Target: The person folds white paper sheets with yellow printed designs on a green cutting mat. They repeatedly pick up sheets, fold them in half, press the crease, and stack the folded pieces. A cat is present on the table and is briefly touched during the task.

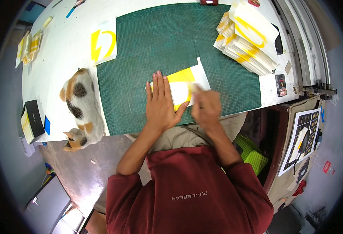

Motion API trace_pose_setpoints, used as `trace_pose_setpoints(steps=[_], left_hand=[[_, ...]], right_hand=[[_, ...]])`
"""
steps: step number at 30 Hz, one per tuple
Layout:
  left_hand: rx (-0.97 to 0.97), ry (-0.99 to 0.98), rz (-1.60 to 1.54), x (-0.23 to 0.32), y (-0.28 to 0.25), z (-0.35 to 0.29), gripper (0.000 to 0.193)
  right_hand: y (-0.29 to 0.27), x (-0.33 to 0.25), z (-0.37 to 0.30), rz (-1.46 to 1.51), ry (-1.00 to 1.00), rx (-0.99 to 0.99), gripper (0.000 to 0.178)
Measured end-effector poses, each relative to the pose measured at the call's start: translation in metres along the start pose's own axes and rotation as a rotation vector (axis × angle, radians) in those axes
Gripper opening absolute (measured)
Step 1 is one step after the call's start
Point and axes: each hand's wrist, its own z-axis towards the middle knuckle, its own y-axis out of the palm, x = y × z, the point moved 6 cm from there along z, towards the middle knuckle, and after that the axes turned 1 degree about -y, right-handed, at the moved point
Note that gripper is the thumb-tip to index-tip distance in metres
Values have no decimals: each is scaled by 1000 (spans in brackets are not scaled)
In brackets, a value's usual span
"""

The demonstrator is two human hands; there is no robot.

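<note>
A white sheet with yellow areas (181, 76) lies on the green cutting mat (152, 39), close to its near edge. My left hand (159, 103) presses flat on the sheet's left part, fingers stretched out and thumb apart. At the sheet's right part is my right hand (207, 105), curled closed and blurred by motion. Something pale and smeared shows at its fingertips, too blurred to name. A narrow white strip (198, 61) sticks up at the sheet's far edge.
At the mat's far right leans a stack of white and yellow sheets (249, 48). Another yellow-marked sheet (104, 43) overlaps its left edge. A calico cat (79, 101) lies along the table's left side, head over the edge. Beyond it stands a black box (32, 121). A metal rail (304, 46) runs along the right.
</note>
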Motion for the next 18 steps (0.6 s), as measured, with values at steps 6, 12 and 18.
trace_pose_setpoints(steps=[6, 12, 18], left_hand=[[91, 45, -75, 1, -6, -6, 82], [81, -57, -56, 16, -29, -9, 56], [84, -125, -452, -32, -35, 31, 36]], right_hand=[[-15, 63, 30, -247, 104, 26, 20], [-41, 29, 27, -32, -110, 95, 17], [1, 3, 44, -53, -271, -123, 20]])
